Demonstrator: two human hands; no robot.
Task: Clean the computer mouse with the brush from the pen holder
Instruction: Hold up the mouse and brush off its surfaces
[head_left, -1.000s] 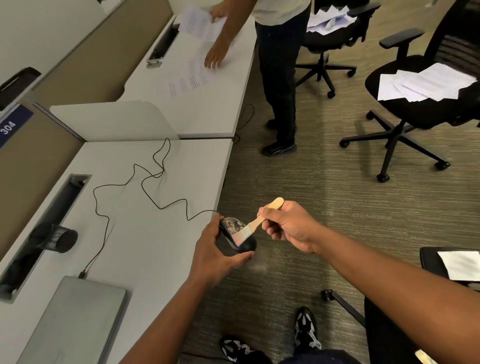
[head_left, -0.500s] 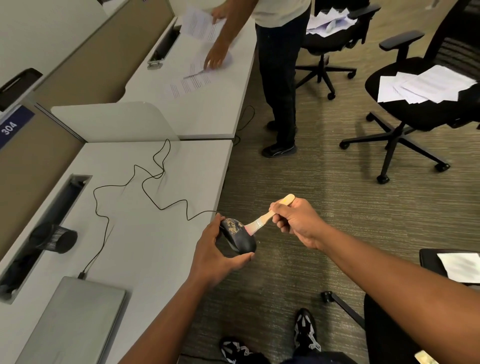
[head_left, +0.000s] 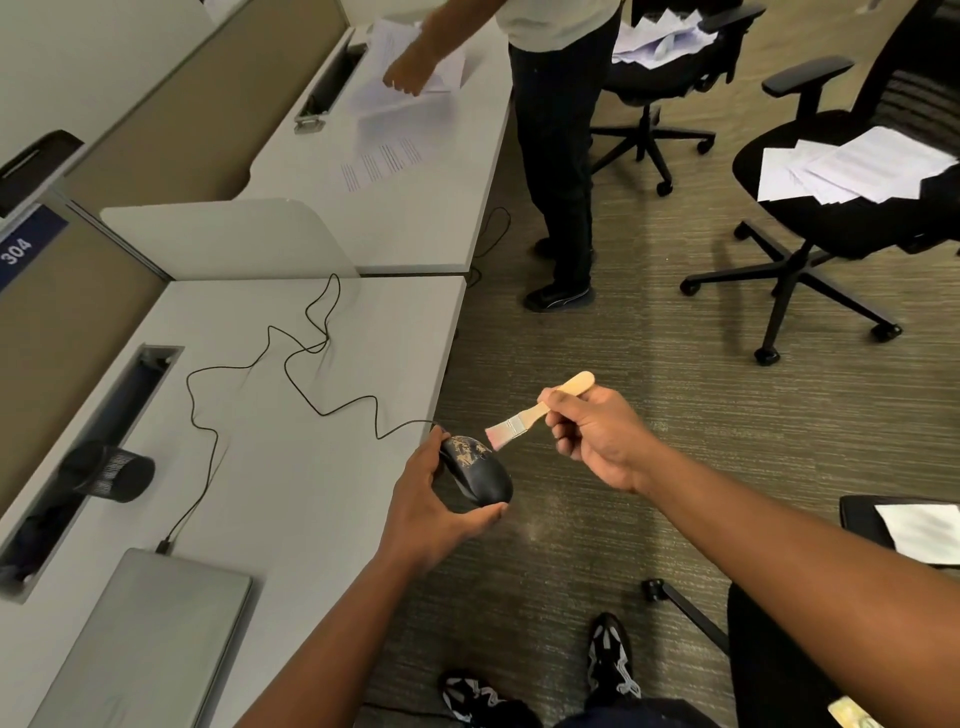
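Observation:
My left hand (head_left: 428, 506) grips a black computer mouse (head_left: 477, 469) just past the desk's front edge, over the carpet. Tan dirt speckles the mouse's front half. Its thin black cable (head_left: 291, 374) snakes back across the grey desk (head_left: 270, 493). My right hand (head_left: 597, 436) holds a small wooden-handled brush (head_left: 535, 415) with pale bristles; the bristle tip hovers just above the front of the mouse. A black mesh pen holder (head_left: 109, 472) lies on its side at the desk's left.
A closed grey laptop (head_left: 150, 639) lies at the near left of the desk. Another person (head_left: 556, 135) stands at the far desk handling papers. Black office chairs (head_left: 831, 208) with papers stand on the carpet to the right. My feet (head_left: 602, 654) are below.
The brush swept from the middle of the mouse up toward its front and lifted slightly off. My right hand rose and moved right. The other person shifted papers.

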